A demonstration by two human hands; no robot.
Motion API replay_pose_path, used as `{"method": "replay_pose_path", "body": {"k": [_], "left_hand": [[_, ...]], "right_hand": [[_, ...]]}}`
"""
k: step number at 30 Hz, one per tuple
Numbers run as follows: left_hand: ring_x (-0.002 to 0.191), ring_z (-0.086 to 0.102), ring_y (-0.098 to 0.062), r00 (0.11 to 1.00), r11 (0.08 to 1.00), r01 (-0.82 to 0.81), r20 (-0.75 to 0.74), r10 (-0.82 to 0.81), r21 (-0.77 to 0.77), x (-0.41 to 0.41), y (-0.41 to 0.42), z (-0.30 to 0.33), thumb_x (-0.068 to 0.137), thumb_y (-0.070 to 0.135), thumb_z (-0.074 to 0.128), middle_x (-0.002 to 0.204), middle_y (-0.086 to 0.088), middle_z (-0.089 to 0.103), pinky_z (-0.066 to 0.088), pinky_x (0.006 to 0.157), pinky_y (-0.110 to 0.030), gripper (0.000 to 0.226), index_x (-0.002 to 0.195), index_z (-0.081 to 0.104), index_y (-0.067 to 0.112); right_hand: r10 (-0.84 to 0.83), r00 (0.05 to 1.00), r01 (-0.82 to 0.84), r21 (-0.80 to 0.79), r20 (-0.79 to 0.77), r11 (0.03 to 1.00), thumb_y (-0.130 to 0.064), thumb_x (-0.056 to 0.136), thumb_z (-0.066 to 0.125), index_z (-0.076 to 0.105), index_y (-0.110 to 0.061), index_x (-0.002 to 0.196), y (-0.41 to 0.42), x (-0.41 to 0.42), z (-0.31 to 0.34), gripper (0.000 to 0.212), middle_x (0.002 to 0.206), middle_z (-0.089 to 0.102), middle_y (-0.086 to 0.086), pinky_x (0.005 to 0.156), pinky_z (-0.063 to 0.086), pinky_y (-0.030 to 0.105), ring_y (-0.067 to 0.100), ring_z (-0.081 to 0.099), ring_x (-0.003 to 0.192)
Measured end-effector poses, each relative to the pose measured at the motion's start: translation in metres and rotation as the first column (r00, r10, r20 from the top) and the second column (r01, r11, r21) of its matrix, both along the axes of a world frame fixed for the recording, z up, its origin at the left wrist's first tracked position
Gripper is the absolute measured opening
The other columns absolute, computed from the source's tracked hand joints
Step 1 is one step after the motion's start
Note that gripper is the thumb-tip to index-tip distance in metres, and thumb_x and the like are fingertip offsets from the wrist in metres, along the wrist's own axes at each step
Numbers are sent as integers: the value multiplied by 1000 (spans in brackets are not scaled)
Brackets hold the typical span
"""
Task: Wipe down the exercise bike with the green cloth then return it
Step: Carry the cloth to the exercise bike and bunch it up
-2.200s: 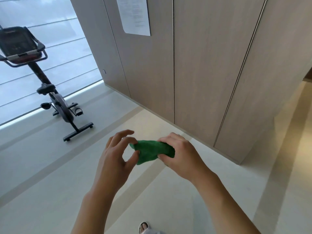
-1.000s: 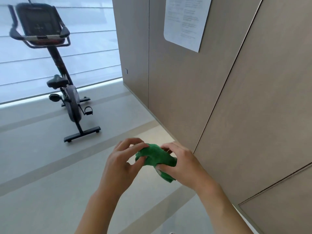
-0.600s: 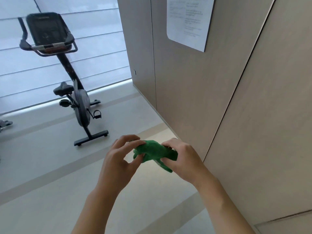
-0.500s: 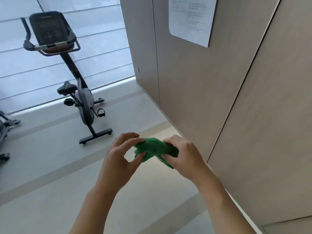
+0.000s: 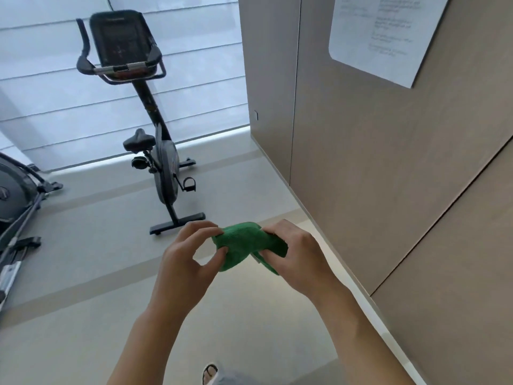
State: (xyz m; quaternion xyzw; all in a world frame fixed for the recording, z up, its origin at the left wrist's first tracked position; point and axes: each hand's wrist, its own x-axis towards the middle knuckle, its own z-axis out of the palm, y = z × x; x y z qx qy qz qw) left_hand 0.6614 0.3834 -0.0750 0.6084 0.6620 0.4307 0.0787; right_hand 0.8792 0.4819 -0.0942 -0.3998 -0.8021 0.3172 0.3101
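Two hands are seen in the middle of the view, but the larger things are told first. Panelled wall (image 5: 361,162) fills the right side, and a printed sheet (image 5: 385,37) is fixed on it high up. A window with a blind (image 5: 41,93) is behind, and pale floor (image 5: 83,273) lies below. At the left edge part of another machine (image 5: 16,195) is visible.

The bike (image 5: 163,168) stands upright ahead and to the left, in front of the window, well apart from the hands. Its console and handlebars are at the top, the saddle is lower, and the base bar rests on the floor nearest to the person.

The cloth (image 5: 244,243) is held in the air between both hands, bunched, with its long axis running roughly left to right. The left hand (image 5: 188,262) pinches the left end with thumb and fingertips. The right hand (image 5: 299,259) is curled around the right end, and part of the cloth is hidden under it.

From the cloth, the bike lies forward and to the left, so the left hand is the nearer one. It is judged that no wiping has begun and that the bike must be approached first.
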Motion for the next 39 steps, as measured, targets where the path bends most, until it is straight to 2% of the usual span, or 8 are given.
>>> {"method": "replay_pose_path", "body": {"k": [4,7,13,21,26,29,33,39], "left_hand": [[105,67,-12,998,998,-40,50,39,38,-70,31,4,83,4,84,112,10,69,56,71,-26,29,109,80,19],[101,68,-11,994,997,-59,91,54,55,-124,52,14,84,4,84,109,11,69,56,68,-24,27,106,81,20],[105,70,-9,996,995,-46,83,38,90,-217,87,23,81,1,85,110,9,71,50,89,-11,28,104,82,17],[106,69,-8,987,989,-86,143,69,119,-297,127,3,85,-8,79,112,3,72,55,80,-12,29,106,81,13],[105,69,-8,978,986,-136,174,117,100,-320,165,-9,85,-13,76,111,2,72,56,80,-13,33,105,82,13],[105,70,-12,976,983,-156,170,138,93,-334,197,-11,86,-11,76,112,3,72,57,81,-15,32,105,82,14],[104,71,-12,974,977,-194,139,180,95,-347,249,-4,87,-11,76,112,3,72,56,82,-16,30,103,82,14],[105,70,-11,956,952,-286,98,276,110,-368,321,20,86,-13,75,113,2,72,55,79,-12,32,104,81,14]], "right_hand": [[34,999,-35,18,26,999,-26,90,77,70,-29,120,33,-74,7,30,107,68,-17,86,55,30,6,64,98],[63,997,-64,31,47,997,-27,91,76,69,-29,123,60,-132,15,33,109,66,-16,87,54,28,6,63,100],[122,991,-123,9,46,992,-26,85,80,65,-32,131,100,-233,27,48,115,62,-18,87,52,17,4,61,107],[221,967,-209,-104,123,972,-34,82,84,60,-37,136,147,-315,15,59,124,57,-23,89,42,4,-2,57,115],[259,958,-238,-161,125,958,-38,82,83,59,-39,138,192,-345,-3,62,125,58,-25,89,45,9,-1,58,117],[291,951,-269,-184,104,945,-38,81,84,58,-40,139,231,-364,-11,63,125,59,-25,89,44,6,-2,58,117],[341,935,-319,-189,97,929,-38,82,84,64,-39,129,296,-391,-10,52,116,64,-24,80,44,8,-1,60,106],[408,912,-396,-173,37,902,-39,86,79,69,-38,113,382,-431,2,29,100,69,-20,80,57,29,4,63,94]]}}
